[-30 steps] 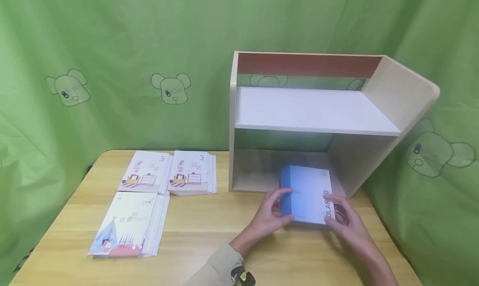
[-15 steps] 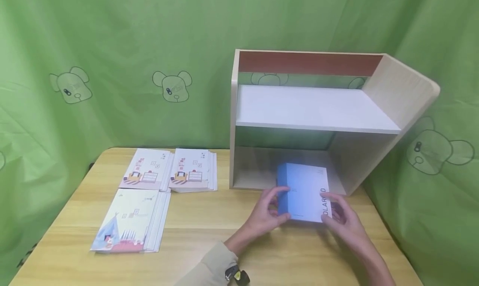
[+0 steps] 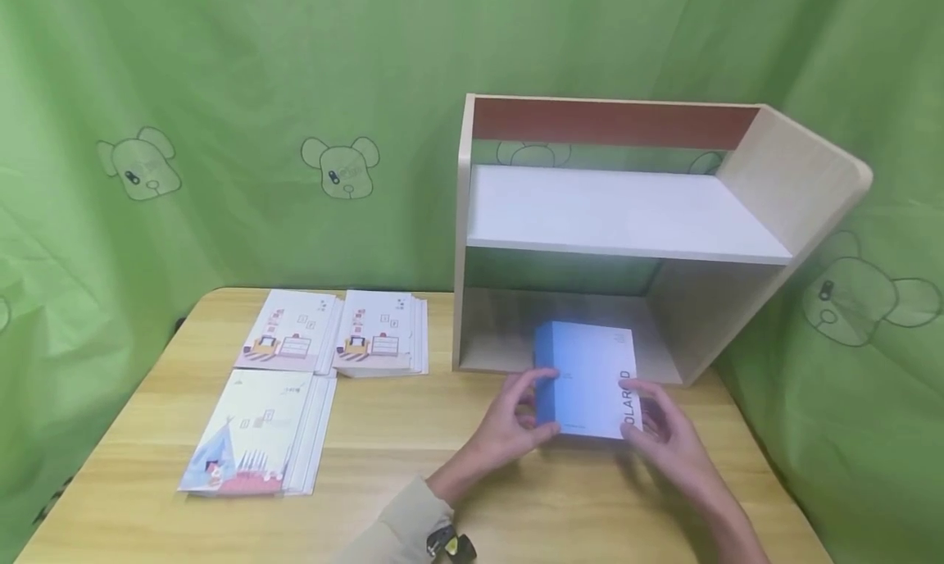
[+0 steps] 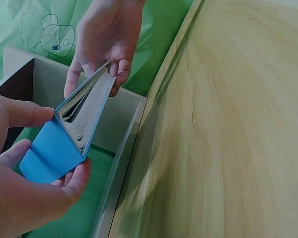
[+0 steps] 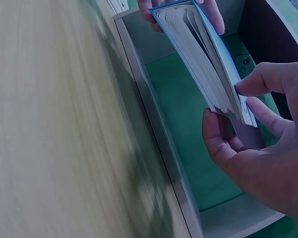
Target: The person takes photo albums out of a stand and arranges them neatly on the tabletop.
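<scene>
A thick blue-and-white book (image 3: 590, 379) is held between both hands at the front opening of the shelf's lower compartment. Its blue spine (image 4: 52, 151) faces left, and the page edges (image 5: 196, 57) show in both wrist views. On the spine side my left hand (image 3: 509, 420) grips the book, thumb on one cover and fingers on the other. At the opposite edge my right hand (image 3: 674, 441) pinches the covers between thumb and fingers. The wooden shelf (image 3: 627, 211) stands just behind the book, with a white upper board.
Three stacks of illustrated booklets lie on the table's left: a back left stack (image 3: 283, 334), a back middle stack (image 3: 374, 334) and a front stack (image 3: 254, 433). The wooden table (image 3: 398, 433) runs up to a green curtain (image 3: 243, 80).
Both hands have carried the book a little to the left along the shelf's front. The head view has shifted slightly; the booklet stacks stay put.
</scene>
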`<state>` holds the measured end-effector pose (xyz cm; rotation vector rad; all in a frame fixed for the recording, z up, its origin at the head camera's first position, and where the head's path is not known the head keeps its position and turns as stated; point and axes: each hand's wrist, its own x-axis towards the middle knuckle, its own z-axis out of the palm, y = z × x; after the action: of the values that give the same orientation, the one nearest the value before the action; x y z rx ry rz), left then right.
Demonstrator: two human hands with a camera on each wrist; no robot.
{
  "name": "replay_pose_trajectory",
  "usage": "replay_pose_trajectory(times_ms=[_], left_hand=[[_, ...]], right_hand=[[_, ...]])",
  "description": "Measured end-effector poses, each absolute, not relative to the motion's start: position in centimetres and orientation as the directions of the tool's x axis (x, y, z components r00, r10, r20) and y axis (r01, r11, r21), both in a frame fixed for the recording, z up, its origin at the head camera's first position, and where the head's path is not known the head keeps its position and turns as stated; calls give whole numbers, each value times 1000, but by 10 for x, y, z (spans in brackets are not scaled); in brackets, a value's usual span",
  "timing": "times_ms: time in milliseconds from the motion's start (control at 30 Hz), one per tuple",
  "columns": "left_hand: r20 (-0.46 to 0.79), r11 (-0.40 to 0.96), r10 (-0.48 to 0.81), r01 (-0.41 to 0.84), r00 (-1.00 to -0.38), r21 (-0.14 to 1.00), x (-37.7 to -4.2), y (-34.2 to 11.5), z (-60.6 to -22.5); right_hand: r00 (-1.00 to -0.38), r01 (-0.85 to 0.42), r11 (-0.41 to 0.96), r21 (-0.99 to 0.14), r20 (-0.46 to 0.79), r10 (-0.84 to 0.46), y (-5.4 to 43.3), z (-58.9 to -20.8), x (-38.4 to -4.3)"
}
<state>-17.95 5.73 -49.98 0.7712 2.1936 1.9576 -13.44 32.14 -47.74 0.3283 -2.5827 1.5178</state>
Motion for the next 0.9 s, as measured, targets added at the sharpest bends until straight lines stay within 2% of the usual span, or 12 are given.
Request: replay_pose_trajectory(times_ms=[900], left_hand=[[221,66,407,270,-886,961,-167,21,-494]], right_hand=[[-956,-277,350,-895,221,-193,294,-484,-140]])
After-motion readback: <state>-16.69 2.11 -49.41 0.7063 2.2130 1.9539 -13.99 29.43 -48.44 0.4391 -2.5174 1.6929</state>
